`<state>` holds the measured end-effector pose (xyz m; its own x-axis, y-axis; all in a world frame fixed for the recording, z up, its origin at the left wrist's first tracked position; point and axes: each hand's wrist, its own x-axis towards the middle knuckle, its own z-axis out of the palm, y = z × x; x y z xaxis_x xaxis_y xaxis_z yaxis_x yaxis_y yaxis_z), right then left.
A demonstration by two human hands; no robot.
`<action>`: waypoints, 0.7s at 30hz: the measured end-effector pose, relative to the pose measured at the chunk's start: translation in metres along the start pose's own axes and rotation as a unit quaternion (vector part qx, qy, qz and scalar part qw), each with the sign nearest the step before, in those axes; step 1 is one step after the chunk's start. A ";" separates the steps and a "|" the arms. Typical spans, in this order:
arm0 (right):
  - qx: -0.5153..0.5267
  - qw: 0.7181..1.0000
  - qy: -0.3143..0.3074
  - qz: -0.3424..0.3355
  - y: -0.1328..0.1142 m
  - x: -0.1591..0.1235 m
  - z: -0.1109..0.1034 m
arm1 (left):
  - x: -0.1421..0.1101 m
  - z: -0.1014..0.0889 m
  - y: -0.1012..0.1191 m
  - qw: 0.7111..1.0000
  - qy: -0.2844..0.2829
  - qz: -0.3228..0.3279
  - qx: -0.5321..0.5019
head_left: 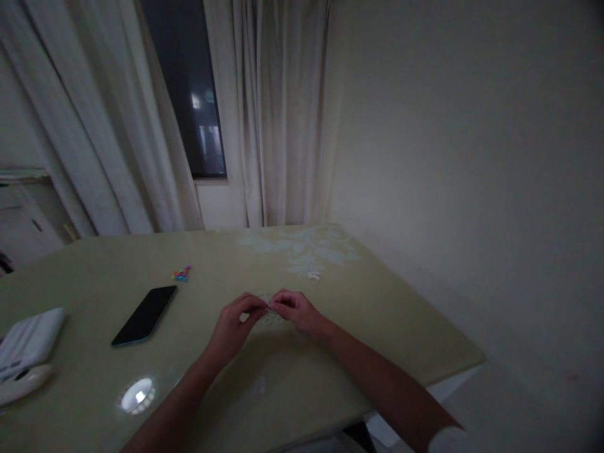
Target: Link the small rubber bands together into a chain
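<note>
My left hand (242, 316) and my right hand (295, 309) meet fingertip to fingertip over the middle of the table. Both are closed in a pinch, thumb against fingers. Whatever lies between the fingertips is too small and dim to name. Just below them, faint whitish ring shapes (274, 319) show; I cannot tell whether they are loose things or a pattern on the table. Beyond my right hand lies a small cluster of white pieces (314, 275). A little heap of bright multicoloured pieces (182, 274) sits farther off to the left.
A black phone (145, 316) lies flat on the yellowish-green table (377, 314), left of my hands. White objects (33, 336) stand at the far left edge. Light glares off the tabletop near my left forearm. Curtains (283, 113) and a wall border the table.
</note>
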<state>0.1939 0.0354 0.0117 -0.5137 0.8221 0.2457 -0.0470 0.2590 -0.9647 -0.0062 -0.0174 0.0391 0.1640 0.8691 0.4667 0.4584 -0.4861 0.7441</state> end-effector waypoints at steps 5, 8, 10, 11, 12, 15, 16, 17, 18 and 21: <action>-0.192 0.981 0.027 -0.029 -0.001 -0.001 -0.011 | 0.001 0.000 0.000 1.000 0.002 -0.014 0.004; -0.310 0.949 -0.023 -0.053 -0.001 -0.005 -0.017 | 0.001 0.000 0.000 1.000 -0.003 -0.030 0.008; -0.354 0.932 -0.048 -0.062 0.001 -0.006 -0.020 | 0.000 0.000 -0.001 0.999 -0.006 -0.041 0.007; -0.371 0.925 -0.056 -0.065 0.002 -0.007 -0.020 | 0.000 0.000 -0.002 0.999 -0.005 -0.045 0.006; -0.385 0.918 -0.062 -0.067 0.003 -0.007 -0.020 | 0.000 0.000 -0.003 0.999 -0.001 -0.046 0.006; -0.416 0.903 -0.076 -0.072 0.005 -0.007 -0.019 | 0.000 0.001 -0.004 0.999 0.014 -0.042 0.010; -0.423 0.900 -0.077 -0.072 0.005 -0.007 -0.019 | 0.000 0.000 -0.005 0.999 0.018 -0.040 0.012; -0.427 0.898 -0.077 -0.070 0.005 -0.007 -0.019 | 0.000 0.000 -0.005 0.999 0.022 -0.040 0.014; -0.429 0.898 -0.078 -0.067 0.004 -0.007 -0.020 | 0.000 -0.001 -0.005 0.999 0.024 -0.041 0.017; -0.406 0.907 -0.094 -0.060 -0.001 -0.008 -0.025 | 0.000 -0.003 -0.004 0.998 0.032 -0.049 0.023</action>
<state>0.2195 0.0419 0.0127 -0.6868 0.6823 0.2504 0.4951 0.6915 -0.5261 -0.0109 -0.0156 0.0372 0.0611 0.9039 0.4233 0.5089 -0.3930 0.7658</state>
